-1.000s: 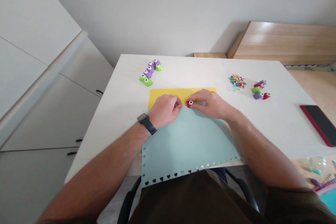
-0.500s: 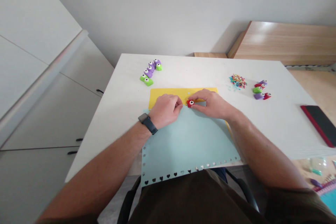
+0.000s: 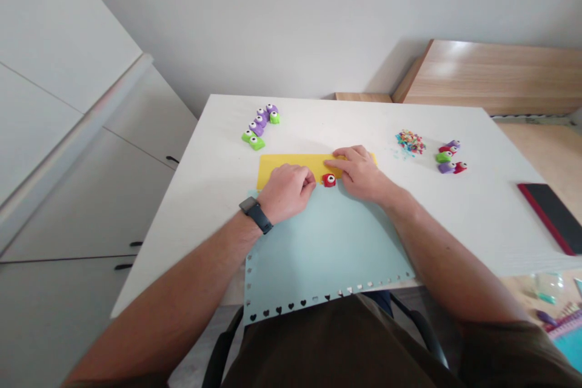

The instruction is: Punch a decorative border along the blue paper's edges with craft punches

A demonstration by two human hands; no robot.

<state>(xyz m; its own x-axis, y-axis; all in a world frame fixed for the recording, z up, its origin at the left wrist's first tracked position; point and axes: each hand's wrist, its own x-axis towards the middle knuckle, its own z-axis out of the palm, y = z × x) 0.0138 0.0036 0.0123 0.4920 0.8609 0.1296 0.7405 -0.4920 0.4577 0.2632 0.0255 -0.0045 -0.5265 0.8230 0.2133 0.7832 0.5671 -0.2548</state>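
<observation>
Along the near edge of our pale blue sheet (image 3: 327,248), punched hearts (image 3: 279,310); at its far edge, our red craft punch (image 3: 328,180).
Our left hand (image 3: 288,188) is pinched closed — we can't tell on what — while our right hand (image 3: 361,175), loosely open and empty, lies over the yellow sheet (image 3: 291,162). Beyond sit confetti (image 3: 410,142) and more punches (image 3: 256,143).

Evenly bright (glare on the wood (image 3: 486,70)), edges stretched.

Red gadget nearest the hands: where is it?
In the head view, the red gadget sits at the far edge of the blue sheet, between left hand and right hand.
</observation>
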